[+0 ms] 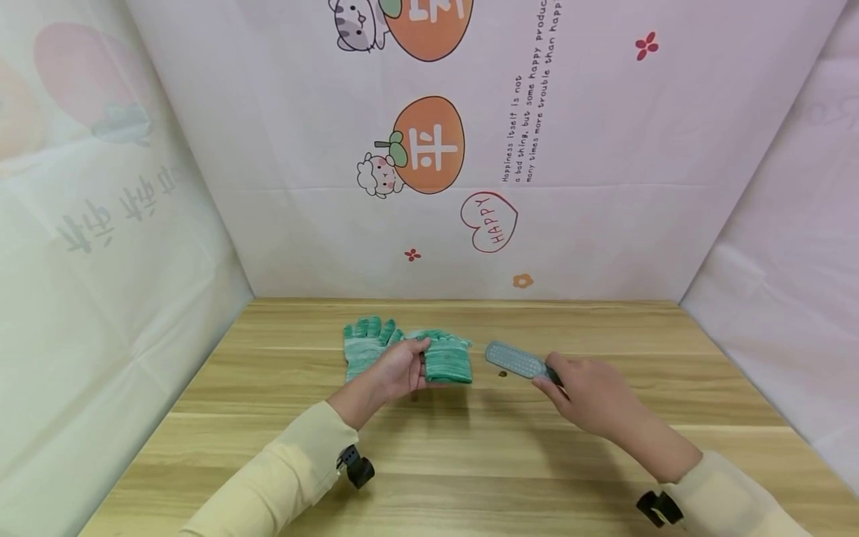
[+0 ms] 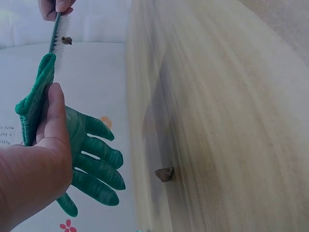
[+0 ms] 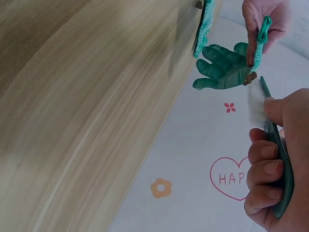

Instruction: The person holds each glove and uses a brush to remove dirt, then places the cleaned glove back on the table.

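Observation:
My left hand [image 1: 401,368] holds a green-and-white work glove [image 1: 448,361] by its cuff, above the wooden table. Its green-coated fingers hang outspread in the left wrist view. A scrub brush [image 1: 515,359] with a grey-green back and white bristles is gripped by the handle in my right hand [image 1: 593,391]. The brush head stands just right of the glove's cuff, bristles facing down. A small brown clump [image 2: 66,40] shows right at the bristles. The matching glove [image 1: 361,349] lies on the table, partly behind my left forearm.
Another brown clump [image 2: 164,174] sits on the wooden table [image 1: 429,462]. White printed cloth walls [image 1: 577,239] enclose the table at the back and on both sides. Both wrists carry black straps.

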{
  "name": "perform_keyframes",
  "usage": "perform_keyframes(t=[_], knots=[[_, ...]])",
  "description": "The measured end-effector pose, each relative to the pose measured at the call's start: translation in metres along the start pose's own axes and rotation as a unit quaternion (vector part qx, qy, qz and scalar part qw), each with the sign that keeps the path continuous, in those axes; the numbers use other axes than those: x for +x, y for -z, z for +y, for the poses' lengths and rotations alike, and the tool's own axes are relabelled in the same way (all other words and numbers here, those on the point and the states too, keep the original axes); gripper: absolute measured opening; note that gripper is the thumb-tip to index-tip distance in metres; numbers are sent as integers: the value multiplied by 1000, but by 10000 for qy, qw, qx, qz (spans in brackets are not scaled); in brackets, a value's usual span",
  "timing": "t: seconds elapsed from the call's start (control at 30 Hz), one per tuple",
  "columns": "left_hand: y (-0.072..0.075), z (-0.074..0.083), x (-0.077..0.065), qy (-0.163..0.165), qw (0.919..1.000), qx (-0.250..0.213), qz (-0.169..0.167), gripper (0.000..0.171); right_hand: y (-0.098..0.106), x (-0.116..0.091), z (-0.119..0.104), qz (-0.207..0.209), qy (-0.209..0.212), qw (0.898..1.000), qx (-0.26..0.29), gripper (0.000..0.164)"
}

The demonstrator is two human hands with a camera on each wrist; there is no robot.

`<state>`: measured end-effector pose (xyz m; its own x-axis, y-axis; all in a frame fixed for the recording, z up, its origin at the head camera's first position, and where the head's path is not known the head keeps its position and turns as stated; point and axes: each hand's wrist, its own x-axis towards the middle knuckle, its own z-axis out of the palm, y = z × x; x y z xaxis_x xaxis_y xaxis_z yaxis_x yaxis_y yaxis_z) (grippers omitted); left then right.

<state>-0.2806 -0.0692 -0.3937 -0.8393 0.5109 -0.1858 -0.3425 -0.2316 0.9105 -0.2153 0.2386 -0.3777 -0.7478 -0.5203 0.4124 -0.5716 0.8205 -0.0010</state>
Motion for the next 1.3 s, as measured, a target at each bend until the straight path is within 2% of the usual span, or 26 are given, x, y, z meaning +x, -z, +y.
perform_keyframes(t=[0.37, 0.57, 0.87, 1.07, 1.3], knots=[[-1, 8, 16, 63, 9998, 84, 148, 25, 3, -8, 5, -221, -345, 9992, -21, 24], [-4, 15, 27, 9, 9993, 281, 244, 28, 1, -12, 7, -284, -389, 9988, -60, 26], [-10, 28, 49, 32, 9978, 557, 353, 31, -1, -17, 8, -132, -226, 9997, -27, 27], [-20, 32, 68, 208, 9954, 909, 223, 32, -4, -21, 12, -2, -102, 9998, -154, 28], [-25, 29, 88, 419, 9921, 1114, 409, 35, -5, -24, 11, -271, -344, 9990, -86, 27]])
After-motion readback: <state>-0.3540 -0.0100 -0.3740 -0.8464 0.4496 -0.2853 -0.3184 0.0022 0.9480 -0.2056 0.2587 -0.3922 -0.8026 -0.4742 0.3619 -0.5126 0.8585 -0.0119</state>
